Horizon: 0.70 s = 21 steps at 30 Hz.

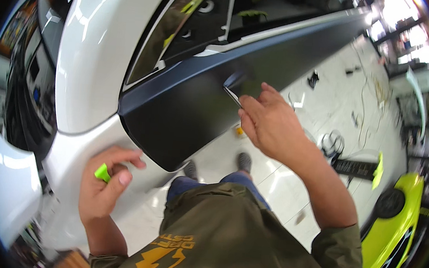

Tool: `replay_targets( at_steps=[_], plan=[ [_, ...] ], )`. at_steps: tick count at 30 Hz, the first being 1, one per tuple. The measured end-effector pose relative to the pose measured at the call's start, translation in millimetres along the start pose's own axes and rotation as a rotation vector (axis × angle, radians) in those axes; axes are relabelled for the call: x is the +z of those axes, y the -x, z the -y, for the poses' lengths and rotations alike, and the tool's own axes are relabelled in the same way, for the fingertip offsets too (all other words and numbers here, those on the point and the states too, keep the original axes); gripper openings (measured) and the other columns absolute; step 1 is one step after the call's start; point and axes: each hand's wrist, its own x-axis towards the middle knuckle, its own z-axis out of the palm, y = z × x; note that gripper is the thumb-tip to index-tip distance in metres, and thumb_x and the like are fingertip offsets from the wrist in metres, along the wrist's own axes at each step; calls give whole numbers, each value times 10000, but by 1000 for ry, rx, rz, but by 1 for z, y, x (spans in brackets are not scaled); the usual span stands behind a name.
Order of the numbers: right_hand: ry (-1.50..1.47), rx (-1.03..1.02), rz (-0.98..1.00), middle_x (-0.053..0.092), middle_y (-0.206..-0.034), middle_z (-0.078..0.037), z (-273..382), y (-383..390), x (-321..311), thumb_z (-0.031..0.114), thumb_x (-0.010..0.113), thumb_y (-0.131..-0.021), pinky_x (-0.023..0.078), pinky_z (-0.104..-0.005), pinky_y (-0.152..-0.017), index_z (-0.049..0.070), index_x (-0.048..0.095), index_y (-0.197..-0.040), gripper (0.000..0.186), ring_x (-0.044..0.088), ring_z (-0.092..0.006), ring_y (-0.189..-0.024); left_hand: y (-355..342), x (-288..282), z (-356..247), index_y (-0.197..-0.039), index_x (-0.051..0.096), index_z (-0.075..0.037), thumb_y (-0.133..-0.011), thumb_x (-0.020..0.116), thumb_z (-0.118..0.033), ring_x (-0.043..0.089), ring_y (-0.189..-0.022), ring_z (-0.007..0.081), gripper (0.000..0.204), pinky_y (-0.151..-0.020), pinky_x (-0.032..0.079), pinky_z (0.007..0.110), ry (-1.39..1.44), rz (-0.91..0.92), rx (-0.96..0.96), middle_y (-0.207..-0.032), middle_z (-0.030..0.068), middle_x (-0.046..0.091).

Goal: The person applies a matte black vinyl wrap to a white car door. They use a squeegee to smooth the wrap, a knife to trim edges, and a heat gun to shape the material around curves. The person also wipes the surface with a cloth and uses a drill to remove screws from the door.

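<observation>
A car door [176,105] with a dark matte surface lies before me, and the body panels around it are white. My right hand [271,123] pinches a slim silver knife-like tool [232,96], its exact kind unclear. The tool's tip meets the door beside the rounded handle recess [235,78]. My left hand [108,183] is beside the door's lower left end, over the white panel [83,143]. Its curled fingers grip a small bright green plastic squeegee [102,172], partly hidden in the palm; the index finger points toward the door.
The door window [192,35] borders the door's upper edge. On the white tiled floor [281,186] are a coiled cable [332,143], a small black object [313,79] and a yellow item [239,130]. A yellow-green car [395,226] stands at the right. My feet are below the door.
</observation>
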Motion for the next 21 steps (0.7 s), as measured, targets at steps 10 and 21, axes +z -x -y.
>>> replay_targets(
  at_steps=[10, 21],
  plan=[
    [19, -164, 162, 522, -549, -171, -8, -8, -2, 101, 544, -870, 444, -487, -988, 3, 526, -852, 101, 580, -357, -643, -7, 102, 25, -1205, 606, -16, -921, 585, -169, 384, -604, 22, 323, -580, 344, 183, -196, -778, 40, -1008, 50, 634],
    [263, -383, 118, 551, -575, -147, -38, -9, -12, 96, 563, -859, 436, -469, -993, 5, 554, -933, 118, 590, -315, -643, -20, 130, 34, -1174, 631, -33, -924, 602, -192, 409, -618, 27, 298, -558, 345, 191, -249, -889, 106, -916, 3, 609]
  ],
)
